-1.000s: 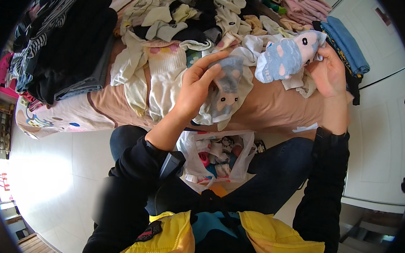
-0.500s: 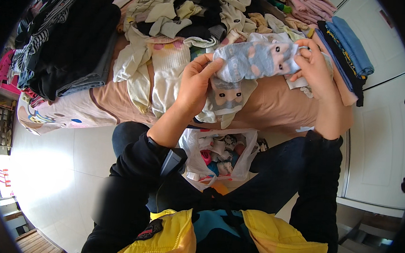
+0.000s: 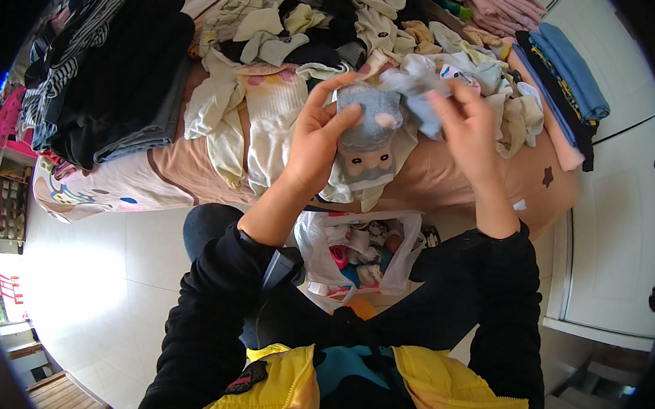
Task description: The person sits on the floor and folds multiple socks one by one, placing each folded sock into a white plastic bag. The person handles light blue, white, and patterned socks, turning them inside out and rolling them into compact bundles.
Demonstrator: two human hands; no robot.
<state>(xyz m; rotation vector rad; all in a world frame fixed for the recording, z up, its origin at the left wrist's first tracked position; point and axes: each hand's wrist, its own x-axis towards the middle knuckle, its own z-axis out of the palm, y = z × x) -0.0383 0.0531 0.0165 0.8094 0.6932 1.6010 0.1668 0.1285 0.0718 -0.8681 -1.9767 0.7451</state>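
Observation:
Over the near edge of the bed, my left hand [image 3: 318, 136] pinches one end of a grey-blue sock [image 3: 369, 117] with pale pink spots. My right hand [image 3: 468, 131] is closed on a blurred grey-blue part of it; motion hides the exact grip. Just below lies a matching sock [image 3: 367, 164] with a small animal face. White socks [image 3: 275, 137] hang beside my left hand, and a jumbled heap of socks [image 3: 308, 27] spreads behind both hands. Between my legs stands a white plastic bag [image 3: 398, 276] holding several rolled socks [image 3: 358, 248].
Dark folded trousers and striped clothes [image 3: 118, 64] are stacked at the left of the bed [image 3: 434, 185]. Folded blue and black clothes [image 3: 568, 77] sit at its right end, with pink fabric [image 3: 504, 13] behind. A white cabinet [image 3: 614, 237] stands on the right, pale floor tiles [image 3: 145, 246] on the left.
The sock was stretched out between both hands; now it is bunched up nearer my left hand. My right hand has moved left and down, blurring the part it holds.

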